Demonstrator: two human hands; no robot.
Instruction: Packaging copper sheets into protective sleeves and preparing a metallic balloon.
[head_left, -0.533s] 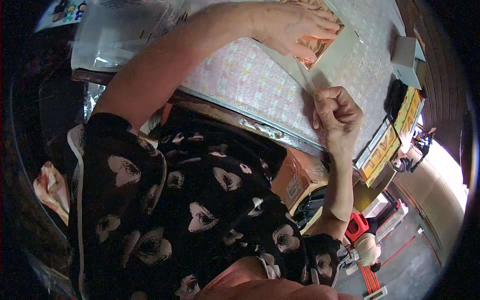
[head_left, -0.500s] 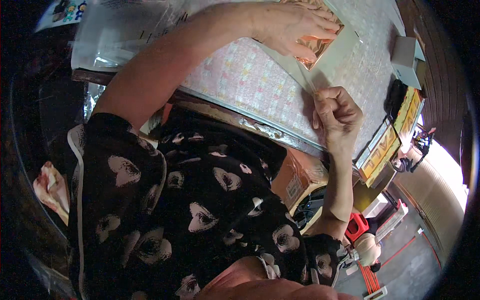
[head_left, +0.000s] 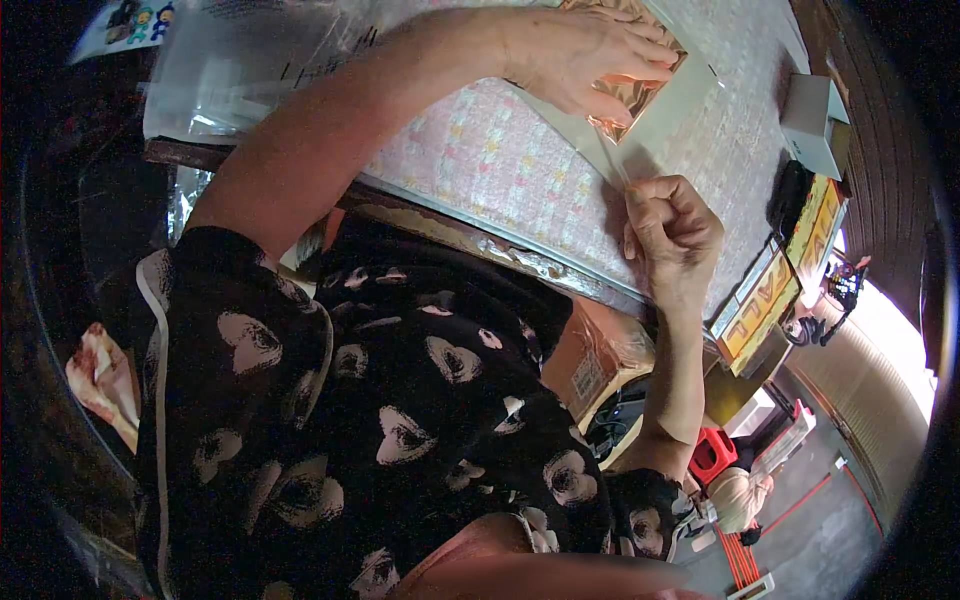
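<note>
On the table (head_left: 440, 222), the cloth (head_left: 500, 150) is whitish with pink checks and yellow flecks. The foil (head_left: 636, 100) there is shiny copper, the sheet (head_left: 700, 85) under it plain greyish beige. On the table's near side, the shirt (head_left: 370, 400) is black, scattered with pale pinkish hearts, and the carton (head_left: 590, 355) is brown. At the table's right edge, the sign (head_left: 765, 310) is yellow.

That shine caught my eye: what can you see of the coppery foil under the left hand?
The coppery foil looks metallic and creased, with bright and dark reflections. Its visible edges look straight, meeting in a pointed near corner. It lies on a greyish sheet, and the left hand rests across it, fingers loosely spread, hiding much of it. The picture's top edge cuts it off, so its full shape is hidden.
</note>
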